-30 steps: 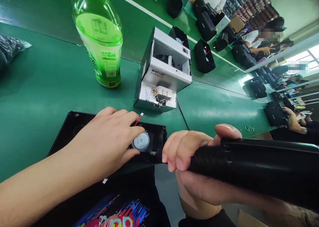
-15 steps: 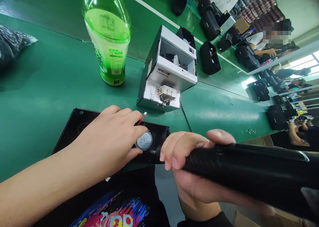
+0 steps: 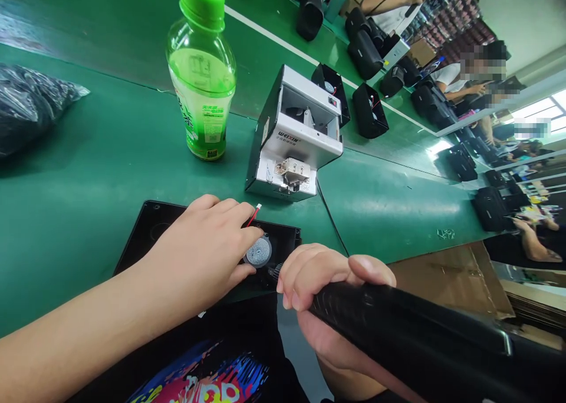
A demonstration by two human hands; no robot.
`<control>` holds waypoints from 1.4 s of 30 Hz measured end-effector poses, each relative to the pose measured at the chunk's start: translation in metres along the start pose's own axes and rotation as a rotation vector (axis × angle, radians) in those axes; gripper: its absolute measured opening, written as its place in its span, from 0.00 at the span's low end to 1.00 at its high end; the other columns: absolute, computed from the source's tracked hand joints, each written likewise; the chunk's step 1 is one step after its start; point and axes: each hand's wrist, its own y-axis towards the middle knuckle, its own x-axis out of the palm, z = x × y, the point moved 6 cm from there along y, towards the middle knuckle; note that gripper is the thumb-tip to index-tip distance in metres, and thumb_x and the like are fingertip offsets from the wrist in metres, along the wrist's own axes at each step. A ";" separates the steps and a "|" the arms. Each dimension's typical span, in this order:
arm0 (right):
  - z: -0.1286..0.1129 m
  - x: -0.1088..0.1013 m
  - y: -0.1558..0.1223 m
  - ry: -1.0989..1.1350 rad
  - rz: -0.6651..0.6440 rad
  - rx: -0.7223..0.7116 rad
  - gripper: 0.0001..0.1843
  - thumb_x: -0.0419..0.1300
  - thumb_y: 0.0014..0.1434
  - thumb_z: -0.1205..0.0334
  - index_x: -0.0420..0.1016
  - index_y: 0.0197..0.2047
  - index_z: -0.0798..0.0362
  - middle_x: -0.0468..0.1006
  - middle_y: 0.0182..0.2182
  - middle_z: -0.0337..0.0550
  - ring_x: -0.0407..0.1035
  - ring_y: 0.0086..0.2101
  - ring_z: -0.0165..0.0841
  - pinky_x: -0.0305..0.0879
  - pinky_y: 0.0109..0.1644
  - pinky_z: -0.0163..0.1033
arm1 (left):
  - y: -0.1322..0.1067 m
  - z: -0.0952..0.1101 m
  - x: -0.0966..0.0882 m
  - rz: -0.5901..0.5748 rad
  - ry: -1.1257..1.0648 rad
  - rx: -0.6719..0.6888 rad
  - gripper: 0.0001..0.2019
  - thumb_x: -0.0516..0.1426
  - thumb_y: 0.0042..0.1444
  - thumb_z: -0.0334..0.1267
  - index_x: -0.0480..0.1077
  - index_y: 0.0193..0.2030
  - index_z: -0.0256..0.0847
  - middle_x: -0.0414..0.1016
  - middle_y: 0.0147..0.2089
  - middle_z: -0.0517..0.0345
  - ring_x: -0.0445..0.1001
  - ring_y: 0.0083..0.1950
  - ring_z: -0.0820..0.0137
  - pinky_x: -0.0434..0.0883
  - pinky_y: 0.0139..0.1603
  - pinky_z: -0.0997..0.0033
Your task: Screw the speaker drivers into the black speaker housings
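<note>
Far left of the machine (image 3: 305, 141), a dark bag (image 3: 35, 105) is lying on the green surface (image 3: 110, 173). Below and left of the machine, on its near side, a black panel (image 3: 144, 232) is lying flat. Just left of the machine, a green bottle (image 3: 201, 102) is standing upright, and its whole cap is now showing, as the view is shifting from half a second ago.

Below the machine, to its left, the left hand (image 3: 212, 232) is resting over the panel. Its thumb and forefinger are straddling the left rim of the round speaker (image 3: 259, 251), just as they were; whether this grip is pinching or only pressing I cannot tell. The speaker is sitting in the panel, directly below the machine's left side, and a red lead (image 3: 253, 216) is poking up between hand and machine.

Below and right of the machine, the right hand (image 3: 316, 273) is wrapping its grip around a black driver (image 3: 420, 332). Its rear is now sloping lower than a second ago, while its nose is pointing towards the speaker's lower-right rim. So the driver seems to be changing its angle only, and the work, I judge, is staying at that one spot.
</note>
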 end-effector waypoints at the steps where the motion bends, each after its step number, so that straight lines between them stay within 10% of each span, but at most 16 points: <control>1: 0.000 0.001 0.000 -0.007 -0.010 0.034 0.13 0.57 0.74 0.54 0.84 0.44 0.42 0.78 0.24 0.37 0.76 0.25 0.36 0.76 0.32 0.45 | 0.000 0.000 0.000 0.002 -0.001 0.004 0.12 0.73 0.56 0.41 0.85 0.47 0.47 0.85 0.60 0.46 0.83 0.58 0.46 0.74 0.55 0.41; 21: -0.001 0.001 -0.012 -0.079 0.231 -0.161 0.30 0.60 0.73 0.30 0.83 0.63 0.41 0.82 0.26 0.35 0.75 0.21 0.36 0.78 0.26 0.45 | -0.007 0.000 0.000 0.105 -0.019 0.066 0.18 0.74 0.51 0.36 0.85 0.50 0.45 0.86 0.63 0.45 0.84 0.62 0.45 0.77 0.64 0.36; 28: -0.039 -0.027 0.066 0.076 0.324 -0.127 0.31 0.65 0.67 0.26 0.81 0.60 0.39 0.79 0.23 0.32 0.67 0.18 0.33 0.74 0.24 0.41 | -0.027 0.016 -0.027 0.360 -0.034 0.166 0.15 0.54 0.77 0.36 0.82 0.58 0.44 0.89 0.61 0.55 0.86 0.60 0.55 0.74 0.67 0.42; 34: -0.013 -0.017 0.147 -0.034 0.166 -0.355 0.34 0.60 0.62 0.18 0.75 0.46 0.40 0.73 0.17 0.28 0.61 0.12 0.33 0.60 0.14 0.40 | -0.056 0.053 0.006 0.462 0.123 0.265 0.19 0.49 0.78 0.32 0.84 0.54 0.42 0.90 0.58 0.54 0.89 0.56 0.62 0.80 0.58 0.58; 42: 0.007 -0.024 0.153 -0.038 0.220 -0.233 0.37 0.51 0.69 0.20 0.77 0.58 0.41 0.69 0.20 0.28 0.60 0.14 0.31 0.60 0.17 0.38 | -0.070 0.056 0.026 0.512 0.076 0.213 0.19 0.50 0.78 0.32 0.83 0.58 0.41 0.88 0.62 0.53 0.85 0.65 0.63 0.75 0.72 0.64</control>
